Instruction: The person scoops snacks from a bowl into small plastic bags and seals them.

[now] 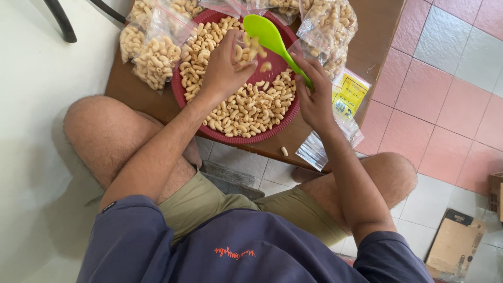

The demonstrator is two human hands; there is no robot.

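A round red tray (238, 139) full of pale elbow-shaped snack pieces (246, 107) rests on a low brown wooden table (131, 89). My left hand (222, 68) holds a small clear plastic bag (246, 47) open above the tray. A lime green scoop (267, 34) is gripped by its handle in my right hand (314, 97), its bowl tipped toward the bag's mouth. A few pieces are falling from the scoop at the bag.
Filled clear bags of the same snack lie at the tray's left (152, 50) and upper right (330, 26). A stack of flat clear bags with yellow labels (343, 112) sits at the table's right edge. One loose piece (284, 151) lies by the table's near edge. Cardboard (456, 243) lies on the tiled floor.
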